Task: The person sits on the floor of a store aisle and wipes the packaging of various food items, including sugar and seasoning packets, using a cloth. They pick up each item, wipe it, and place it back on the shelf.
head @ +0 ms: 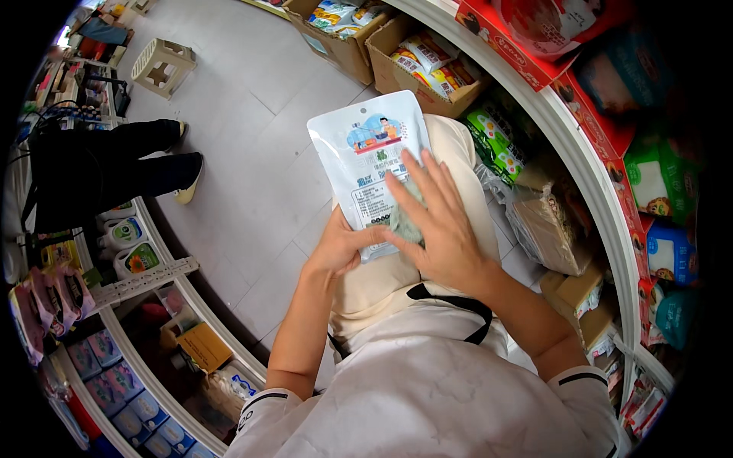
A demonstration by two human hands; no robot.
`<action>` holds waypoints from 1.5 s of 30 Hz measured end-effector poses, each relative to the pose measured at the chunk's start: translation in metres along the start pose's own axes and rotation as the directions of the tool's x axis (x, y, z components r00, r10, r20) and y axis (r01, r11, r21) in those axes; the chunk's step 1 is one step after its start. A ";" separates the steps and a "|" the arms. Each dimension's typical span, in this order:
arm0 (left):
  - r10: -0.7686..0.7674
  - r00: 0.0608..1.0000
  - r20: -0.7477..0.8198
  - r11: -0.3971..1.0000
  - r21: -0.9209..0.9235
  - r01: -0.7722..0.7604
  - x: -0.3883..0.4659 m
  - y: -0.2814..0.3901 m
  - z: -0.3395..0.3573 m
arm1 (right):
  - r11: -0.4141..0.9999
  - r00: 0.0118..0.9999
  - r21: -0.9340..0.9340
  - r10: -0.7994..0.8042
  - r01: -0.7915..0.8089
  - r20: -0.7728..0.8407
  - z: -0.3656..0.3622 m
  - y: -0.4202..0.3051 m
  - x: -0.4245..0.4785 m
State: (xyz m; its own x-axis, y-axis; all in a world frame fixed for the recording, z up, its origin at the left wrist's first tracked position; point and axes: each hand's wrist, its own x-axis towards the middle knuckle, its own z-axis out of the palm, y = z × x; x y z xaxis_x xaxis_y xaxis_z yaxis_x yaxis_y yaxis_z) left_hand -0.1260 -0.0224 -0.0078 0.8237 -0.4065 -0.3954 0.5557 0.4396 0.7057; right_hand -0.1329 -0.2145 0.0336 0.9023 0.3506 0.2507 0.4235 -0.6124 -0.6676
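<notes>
A white plastic pouch (366, 154) with a round hang hole, a cartoon cooking picture, printed writing and a see-through patch showing greenish contents lies over my thighs. My left hand (343, 243) grips its lower left edge, thumb across the front. Spread over the pouch's lower right side is my right hand (438, 229), its fingers apart and slightly blurred; whether the fingertips touch the surface cannot be told. My cream trousers (366, 292) show beneath the pouch.
Cardboard boxes (395, 68) of snack packets stand ahead, beside a shelf of red cartons (509, 51) on the right. Bagged goods (544, 229) sit by my right leg. Leftward are shelves with detergent bottles (137, 257), a plastic stool (163, 66) and another person's legs (166, 160).
</notes>
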 end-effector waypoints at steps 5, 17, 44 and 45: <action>-0.069 0.997 0.028 0.998 -0.006 0.069 -0.001 0.003 -0.010 | 0.980 0.977 -0.057 -0.186 0.192 0.103 0.012 0.006 0.015; -0.082 0.991 -0.109 0.995 -0.058 0.076 0.007 -0.001 0.001 | 0.994 1.000 -0.110 0.000 -0.003 -0.026 0.065 0.066 0.124; 0.293 0.922 0.254 -0.070 0.967 -0.245 -0.045 0.007 0.093 | 0.969 0.713 -0.082 0.113 -0.233 -0.692 -0.204 0.051 0.009; 0.243 0.937 0.250 -0.110 0.967 -0.230 -0.043 -0.001 0.101 | 0.967 0.711 -0.093 0.108 -0.238 -0.695 -0.204 0.051 0.011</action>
State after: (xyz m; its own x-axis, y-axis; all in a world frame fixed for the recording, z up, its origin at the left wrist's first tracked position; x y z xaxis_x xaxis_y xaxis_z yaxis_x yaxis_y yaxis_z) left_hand -0.1738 -0.0862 0.0680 0.8785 -0.4748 -0.0520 -0.3599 -0.7296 0.5815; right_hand -0.0849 -0.3865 0.1448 0.7429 -0.3091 0.5937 0.2026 -0.7415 -0.6396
